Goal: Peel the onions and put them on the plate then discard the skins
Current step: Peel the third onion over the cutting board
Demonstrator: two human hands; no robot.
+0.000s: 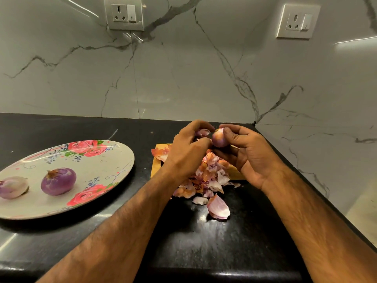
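A bare strip of black countertop (140,180) runs between the floral plate (98,166) and the wooden cutting board (237,175), wide enough for a hand to pass. The plate's right half lies free; two peeled onions (58,181) occupy its left. The heap of onion skins (206,176) covers the board and spills toward open counter nearer the person. Above the board, the left hand (183,152) and right hand (251,156), curled around an onion (220,137), fill the air. Marble walls (183,78) close the back and right.
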